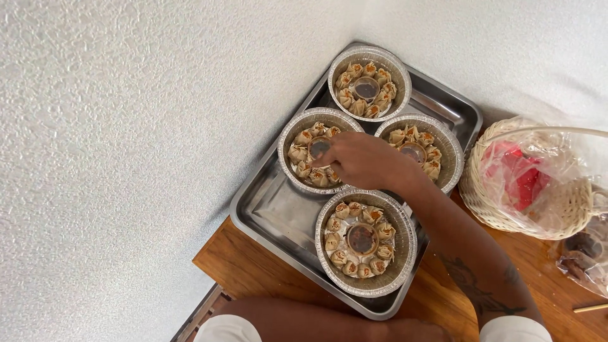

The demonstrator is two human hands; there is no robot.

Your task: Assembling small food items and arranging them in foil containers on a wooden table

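On the tray [278, 215] sit four pans of dumplings, one pan [315, 158] under the right hand [364, 159], another [369, 82] beyond it, a third [421, 152] just right (partly behind the wrist), a fourth [366, 242] nearer, with a basket [525, 183] farther right.

sleeves: white, short | right forearm [472, 278]: dark tattoo

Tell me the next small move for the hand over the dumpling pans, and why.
Probably settle that dumpling into the ring: the right hand has its fingertips at the edge of the left foil pan, beside its sauce cup. The other three pans look complete.
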